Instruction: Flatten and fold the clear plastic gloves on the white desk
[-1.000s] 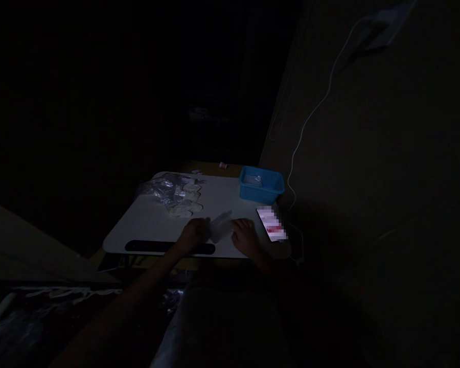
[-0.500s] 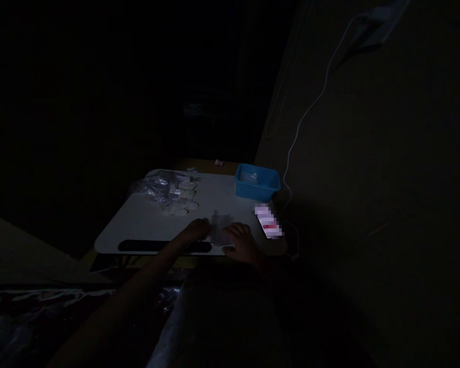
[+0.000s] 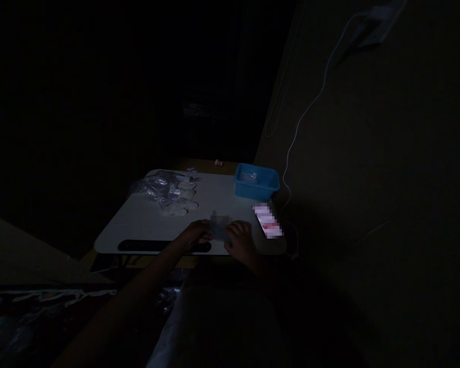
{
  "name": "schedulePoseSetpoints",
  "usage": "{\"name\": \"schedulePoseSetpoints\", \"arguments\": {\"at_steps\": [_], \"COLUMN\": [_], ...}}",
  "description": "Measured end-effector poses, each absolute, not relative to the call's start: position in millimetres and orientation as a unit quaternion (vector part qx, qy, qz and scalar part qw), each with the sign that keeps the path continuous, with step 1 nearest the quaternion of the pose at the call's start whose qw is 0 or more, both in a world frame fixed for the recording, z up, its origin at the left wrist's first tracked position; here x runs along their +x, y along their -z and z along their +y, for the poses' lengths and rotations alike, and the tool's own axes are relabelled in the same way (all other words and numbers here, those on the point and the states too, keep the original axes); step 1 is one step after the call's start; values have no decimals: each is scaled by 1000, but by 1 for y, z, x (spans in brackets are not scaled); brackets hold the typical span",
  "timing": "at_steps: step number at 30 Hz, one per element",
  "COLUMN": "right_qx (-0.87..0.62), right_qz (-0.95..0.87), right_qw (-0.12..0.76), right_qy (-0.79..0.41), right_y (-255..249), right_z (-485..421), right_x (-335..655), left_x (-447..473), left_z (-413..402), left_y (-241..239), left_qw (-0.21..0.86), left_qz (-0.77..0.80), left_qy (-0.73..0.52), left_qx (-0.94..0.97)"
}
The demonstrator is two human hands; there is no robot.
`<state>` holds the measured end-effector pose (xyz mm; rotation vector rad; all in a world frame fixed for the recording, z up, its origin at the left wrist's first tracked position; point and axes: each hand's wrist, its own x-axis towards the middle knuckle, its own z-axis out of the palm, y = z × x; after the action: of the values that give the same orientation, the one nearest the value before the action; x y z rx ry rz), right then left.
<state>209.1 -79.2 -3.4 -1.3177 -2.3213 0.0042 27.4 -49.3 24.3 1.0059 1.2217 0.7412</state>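
A small translucent plastic bag (image 3: 220, 227) is held up between my two hands over the front of the white table (image 3: 138, 220). My left hand (image 3: 198, 233) is closed on the bag's left side. On its right side, my right hand (image 3: 238, 239) grips it with curled fingers. The bag looks flat, and dim light hides whether anything is inside. A crumpled clear plastic bag (image 3: 159, 186) lies at the table's left, beside several pale flat pieces (image 3: 178, 207) whose kind I cannot make out.
A blue basin (image 3: 255, 191) with clear packets (image 3: 249, 177) in it stands at the back right. A lit phone (image 3: 267, 221) lies near the right edge. A white cable (image 3: 310, 105) runs down the wall. A black slot (image 3: 149, 246) lines the table's front.
The small bag has been raised and tilted between my hands. The fingers of my right hand have curled further around its edge.
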Motion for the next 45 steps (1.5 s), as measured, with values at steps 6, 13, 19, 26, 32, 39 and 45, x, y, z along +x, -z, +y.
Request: {"name": "schedulePoseSetpoints", "arguments": {"at_steps": [6, 13, 19, 26, 32, 39, 45], "right_qx": [-482, -458, -443, -469, -524, -525, -515], "right_qz": [-841, -845, -850, -830, -807, -798, -783], "right_qw": [245, 275, 284, 300, 268, 289, 319], "right_qy": [0, -2, 2, -39, -50, -57, -138], "right_y": [3, 2, 7, 11, 19, 22, 20], "right_z": [-68, -63, -61, -64, -56, -50, -47], "right_x": [208, 211, 219, 217, 218, 224, 222], "left_x": [11, 12, 7, 11, 11, 8, 11], "left_z": [-51, -56, -55, -59, -52, -49, -49], "left_y": [-3, 16, 15, 13, 19, 26, 22], "left_qw": [310, 14, 30, 138, 161, 126, 135], "left_qz": [502, 426, 356, 368, 424, 435, 403], "left_qy": [-330, -265, -328, -366, -356, -318, -322], "left_qx": [737, 865, 875, 843, 817, 833, 846]}}
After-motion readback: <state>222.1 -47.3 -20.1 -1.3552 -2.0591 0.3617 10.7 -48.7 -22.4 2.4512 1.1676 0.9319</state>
